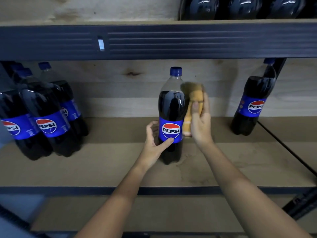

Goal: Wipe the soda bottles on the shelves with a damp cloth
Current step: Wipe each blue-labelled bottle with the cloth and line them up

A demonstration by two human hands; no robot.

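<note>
Plywood shelf (pixel 103 169) carries a cluster of bottles (pixel 46 117) at left; the left hand (pixel 155 143) grips the upright middle bottle (pixel 171 117) low on its label, while the right hand (pixel 200 121) clutches a yellow cloth (pixel 193 98) against its right flank, level with the shoulder

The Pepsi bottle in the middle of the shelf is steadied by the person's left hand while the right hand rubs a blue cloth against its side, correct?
Not quite: the cloth is yellow-orange, not blue. The head view shows the left hand steadying the middle Pepsi bottle at its label while the right hand holds the cloth against the bottle's side.
</note>
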